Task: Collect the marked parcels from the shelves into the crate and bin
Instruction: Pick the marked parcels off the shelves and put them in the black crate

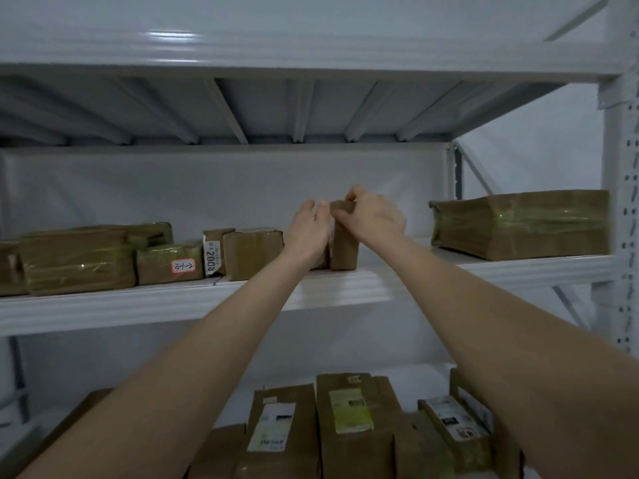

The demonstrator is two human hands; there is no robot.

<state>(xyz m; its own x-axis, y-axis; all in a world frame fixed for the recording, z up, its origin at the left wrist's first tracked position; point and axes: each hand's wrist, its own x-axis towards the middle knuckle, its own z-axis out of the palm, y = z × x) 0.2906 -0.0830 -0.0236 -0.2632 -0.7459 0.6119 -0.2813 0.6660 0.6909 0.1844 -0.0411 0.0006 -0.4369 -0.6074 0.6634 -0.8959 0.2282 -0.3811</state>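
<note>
A small upright brown parcel (344, 245) stands near the middle of the upper shelf (345, 286). My right hand (371, 216) grips its top from the right, fingers curled over the top edge. My left hand (307, 231) presses flat against its left side, fingers pointing up. Left of them lies a row of taped brown parcels, one with a red-bordered handwritten sticker (183, 266) and one with a white label reading 2008 (211, 252). Neither crate nor bin is in view.
A large flat taped parcel (518, 224) lies at the right end of the same shelf. Several labelled cardboard parcels (349, 426) stand on the shelf below, under my forearms. A white perforated upright (622, 202) bounds the rack on the right.
</note>
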